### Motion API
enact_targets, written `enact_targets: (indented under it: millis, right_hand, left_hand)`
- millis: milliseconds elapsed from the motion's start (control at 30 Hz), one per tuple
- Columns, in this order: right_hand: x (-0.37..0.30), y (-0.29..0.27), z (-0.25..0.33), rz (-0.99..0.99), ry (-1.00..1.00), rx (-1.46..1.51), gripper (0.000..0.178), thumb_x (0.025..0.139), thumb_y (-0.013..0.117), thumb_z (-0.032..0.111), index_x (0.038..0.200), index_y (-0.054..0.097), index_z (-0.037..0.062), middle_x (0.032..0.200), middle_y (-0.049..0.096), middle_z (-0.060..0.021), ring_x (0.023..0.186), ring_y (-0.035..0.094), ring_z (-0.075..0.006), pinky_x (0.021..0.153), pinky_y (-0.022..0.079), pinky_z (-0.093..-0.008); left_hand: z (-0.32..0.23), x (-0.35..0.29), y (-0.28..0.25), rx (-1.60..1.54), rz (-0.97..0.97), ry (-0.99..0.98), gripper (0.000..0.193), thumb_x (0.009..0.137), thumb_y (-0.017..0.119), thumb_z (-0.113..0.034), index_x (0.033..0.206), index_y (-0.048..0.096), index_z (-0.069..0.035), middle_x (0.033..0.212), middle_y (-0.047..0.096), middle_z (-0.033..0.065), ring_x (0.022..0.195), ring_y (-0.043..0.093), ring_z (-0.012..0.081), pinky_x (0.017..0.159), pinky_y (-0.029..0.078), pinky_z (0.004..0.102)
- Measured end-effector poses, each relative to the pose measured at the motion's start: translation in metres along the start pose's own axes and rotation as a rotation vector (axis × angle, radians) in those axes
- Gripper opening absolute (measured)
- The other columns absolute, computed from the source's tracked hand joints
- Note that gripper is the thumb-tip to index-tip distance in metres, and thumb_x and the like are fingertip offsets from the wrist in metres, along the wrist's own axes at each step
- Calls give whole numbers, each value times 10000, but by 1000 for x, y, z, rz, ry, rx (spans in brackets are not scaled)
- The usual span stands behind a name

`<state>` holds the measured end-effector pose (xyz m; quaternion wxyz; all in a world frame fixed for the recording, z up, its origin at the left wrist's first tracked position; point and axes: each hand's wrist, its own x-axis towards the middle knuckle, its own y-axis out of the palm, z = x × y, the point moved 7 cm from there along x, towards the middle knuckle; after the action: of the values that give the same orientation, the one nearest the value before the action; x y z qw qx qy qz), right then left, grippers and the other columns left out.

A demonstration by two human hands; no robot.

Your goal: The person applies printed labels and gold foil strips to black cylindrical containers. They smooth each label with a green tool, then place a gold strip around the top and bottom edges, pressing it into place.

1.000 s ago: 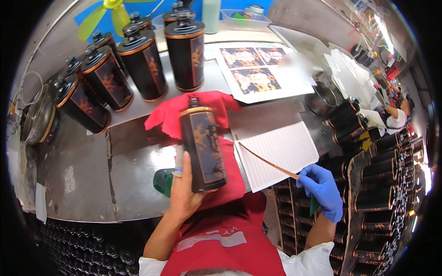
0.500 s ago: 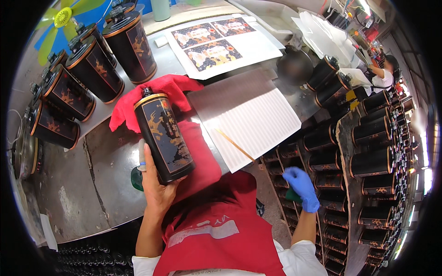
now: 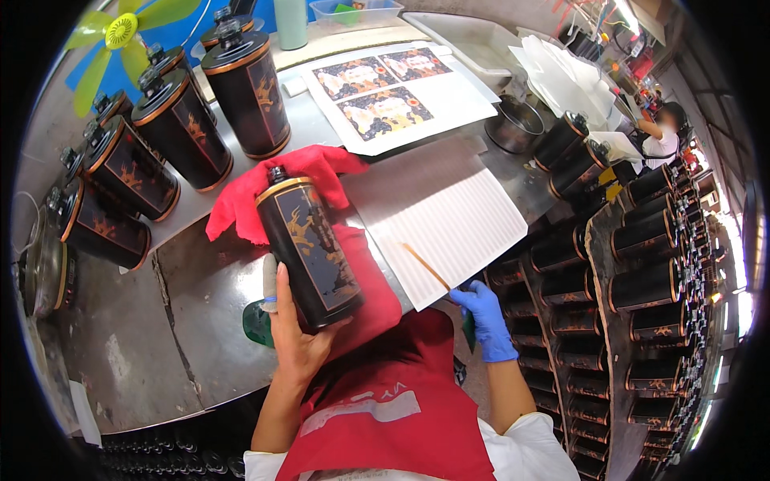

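The left hand (image 3: 293,337) is bare and wraps from below around a black canister (image 3: 309,250) with gold dragon patterns and a gold rim, gripping its lower end with the thumb up along the side; a pale wrap covers one fingertip. The canister tilts with its small knobbed lid pointing away from the person, and lies over a red cloth (image 3: 277,188) spread on the metal counter (image 3: 160,321). The right hand (image 3: 481,317), in a blue glove, is closed around a thin wooden stick (image 3: 425,266) at the counter's near edge; the stick's far end rests on a sheet of white lined paper (image 3: 449,224). A green object (image 3: 257,325) shows partly beneath the left hand.

Further out, a row of matching black canisters (image 3: 180,128) stands upright along the left of the counter, near a yellow-green fan (image 3: 120,32). A printed sheet with colourful pictures (image 3: 385,92) lies beyond the cloth. To the right, racks (image 3: 642,272) hold many more canisters on their sides, and another person (image 3: 662,136) works in the distance.
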<state>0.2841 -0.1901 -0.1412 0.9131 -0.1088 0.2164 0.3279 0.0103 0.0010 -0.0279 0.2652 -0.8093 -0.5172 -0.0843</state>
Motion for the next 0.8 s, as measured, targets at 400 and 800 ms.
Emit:
enact_targets:
  millis: [400,800]
  right_hand:
    - [-49,32,101,409,10,-342,171,825,650,106,953,685,-1,771,636,12,617,484,-36,544,359,-176]
    - [-73,109,158,969,5,-333,213,841,647,139,967,672,-32,748,647,-57,572,514,-50,522,389,-178]
  left_hand:
    - [4,-3,-9,191,-21,-45,1079,584,878,-150,1433,229,3,1198,559,215,1042,590,314,878,467,350]
    - [-54,-12,-33,61,-71,266,690,815,690,-275,1336,385,58,1265,500,288,1186,503,370,993,388,399]
